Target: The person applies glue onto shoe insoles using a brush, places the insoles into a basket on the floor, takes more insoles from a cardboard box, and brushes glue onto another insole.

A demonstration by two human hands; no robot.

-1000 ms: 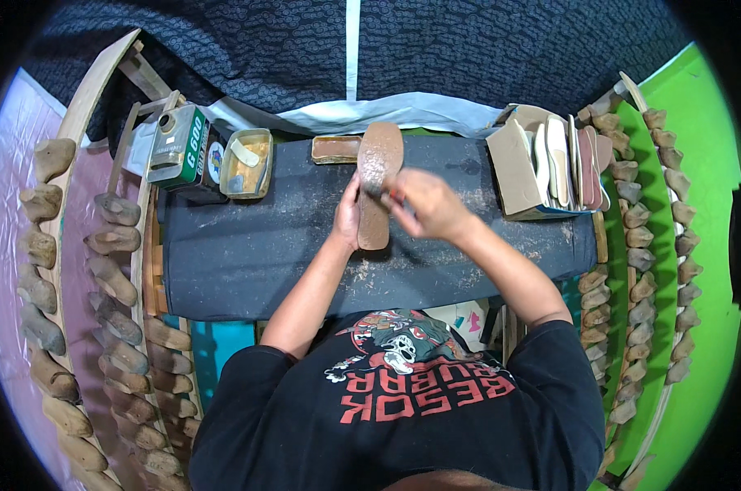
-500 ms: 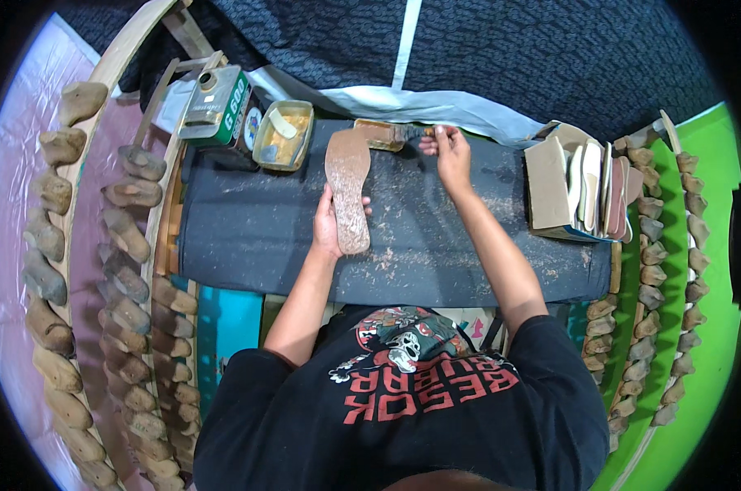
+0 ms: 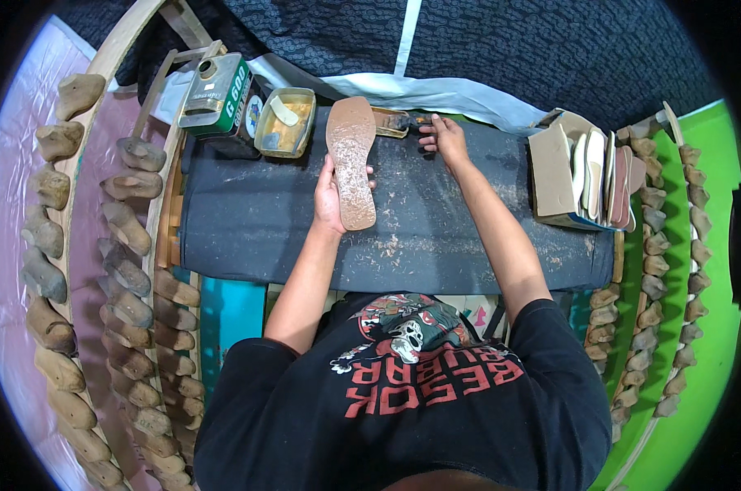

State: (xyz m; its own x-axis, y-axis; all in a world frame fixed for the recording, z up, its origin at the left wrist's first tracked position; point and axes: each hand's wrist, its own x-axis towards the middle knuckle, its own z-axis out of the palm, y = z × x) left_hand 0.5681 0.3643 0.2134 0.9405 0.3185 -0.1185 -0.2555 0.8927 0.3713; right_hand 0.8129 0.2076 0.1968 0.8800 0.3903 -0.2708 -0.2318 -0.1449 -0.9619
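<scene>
My left hand (image 3: pixel 330 196) is closed around the side of a tan shoe sole (image 3: pixel 351 159), thumb on one edge and fingertips showing at the other. The sole is upright in my view, its middle speckled with pale shiny patches. My right hand (image 3: pixel 446 141) pinches the handle end of a brush (image 3: pixel 417 120), other fingers loosely curled. The brush's dark bristle end rests at a small shallow tray (image 3: pixel 389 123) with brownish contents, just right of the sole's top; part of this tray hides behind the sole.
A dark cloth-covered table (image 3: pixel 468 254) is strewn with shavings. At its left stand a metal can (image 3: pixel 215 94) and a yellowish tub (image 3: pixel 284 123) with a pale scraper-like piece. A cardboard box (image 3: pixel 553 180) of insoles sits right. Racks of wooden shoe lasts (image 3: pixel 129 233) flank both sides.
The sole has risen slightly toward the table's far side and tilted, its surface catching more light. My right hand has shifted a little with the brush, which stays at the tray.
</scene>
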